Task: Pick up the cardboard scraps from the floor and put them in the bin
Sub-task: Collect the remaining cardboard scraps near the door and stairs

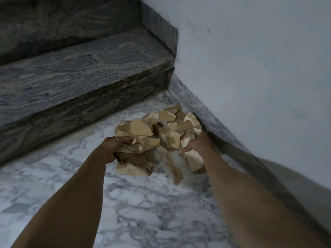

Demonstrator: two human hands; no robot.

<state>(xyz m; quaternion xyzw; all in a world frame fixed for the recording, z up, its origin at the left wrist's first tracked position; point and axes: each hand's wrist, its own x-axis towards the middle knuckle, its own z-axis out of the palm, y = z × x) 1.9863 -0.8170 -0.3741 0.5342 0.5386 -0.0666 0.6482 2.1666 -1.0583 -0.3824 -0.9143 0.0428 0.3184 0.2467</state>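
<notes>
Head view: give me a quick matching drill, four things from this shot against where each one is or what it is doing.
Things:
1. left hand
2. right hand
3. stair step
4. wall

Places or states:
A. dark veined stone, upper left
B. grips scraps at the pile's right side
C. pale, plain, upper right
D. grips scraps at the pile's left side

Pairs: 1-D, 2-B, 3-A, 4-C

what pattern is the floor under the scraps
White marble with grey veining, floor, under the cardboard scraps; head view.
</notes>
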